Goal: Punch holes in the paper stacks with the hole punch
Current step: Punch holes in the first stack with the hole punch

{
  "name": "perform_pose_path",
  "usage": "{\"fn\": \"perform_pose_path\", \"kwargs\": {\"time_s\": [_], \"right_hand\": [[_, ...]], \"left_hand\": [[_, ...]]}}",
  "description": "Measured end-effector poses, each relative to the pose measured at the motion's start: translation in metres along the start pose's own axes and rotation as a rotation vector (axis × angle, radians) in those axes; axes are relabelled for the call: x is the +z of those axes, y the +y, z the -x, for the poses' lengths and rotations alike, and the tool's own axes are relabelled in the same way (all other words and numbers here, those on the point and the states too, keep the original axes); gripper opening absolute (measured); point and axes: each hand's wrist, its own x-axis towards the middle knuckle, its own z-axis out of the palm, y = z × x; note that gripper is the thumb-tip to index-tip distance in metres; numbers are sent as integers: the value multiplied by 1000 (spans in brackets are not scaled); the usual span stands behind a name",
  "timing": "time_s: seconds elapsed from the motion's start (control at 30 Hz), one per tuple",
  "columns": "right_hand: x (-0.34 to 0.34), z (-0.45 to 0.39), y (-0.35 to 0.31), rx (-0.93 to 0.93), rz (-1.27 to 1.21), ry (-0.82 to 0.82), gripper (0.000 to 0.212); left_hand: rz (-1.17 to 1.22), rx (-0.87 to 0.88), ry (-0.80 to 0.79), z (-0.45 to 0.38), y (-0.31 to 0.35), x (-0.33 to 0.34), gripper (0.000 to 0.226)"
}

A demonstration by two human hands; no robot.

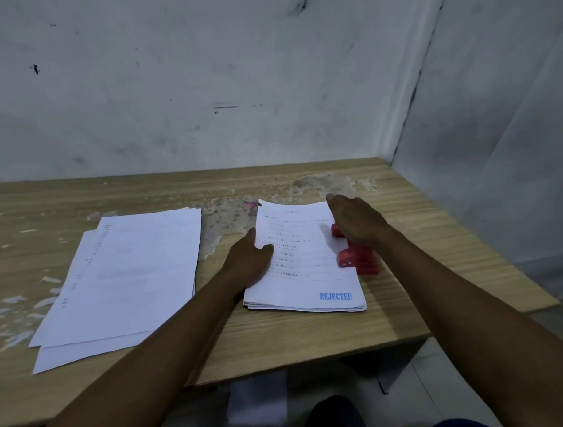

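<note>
The red hole punch point(358, 257) is sitting on the worktop point(310, 340), biting the right edge of the small paper stack point(303, 276). The right hand point(357, 222) is pressing it down, fingers flat. The left hand point(248, 262), fingers loose, is keeping the paper from sliding. A bigger stack point(126, 276) is waiting left of the punch.

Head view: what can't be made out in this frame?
- Hole punch: its middle is covered by the right hand, so the paper's seating is unclear.
- Right paper stack: body text too small; only "REJECTED" reads.
- Left paper stack: print too faint.
- Left hand: fingertips hidden from behind.
</note>
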Motion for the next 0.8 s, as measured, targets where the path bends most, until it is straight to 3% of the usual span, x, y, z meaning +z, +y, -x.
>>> {"fn": "perform_pose_path", "kwargs": {"time_s": [0.07, 0.17, 0.23, 0.8], "right_hand": [[-2, 4, -1, 3, -28, 5, 99], [-6, 12, -5, 8, -111, 9, 71], [-7, 15, -3, 13, -154, -5, 63], [1, 23, 10, 63, -248, -6, 64]], "left_hand": [[-22, 3, 2, 0, 0, 0, 41], [-33, 4, 1, 0, 0, 1, 41], [-30, 3, 2, 1, 0, 1, 42], [26, -1, -19, 6, 6, -2, 40]]}}
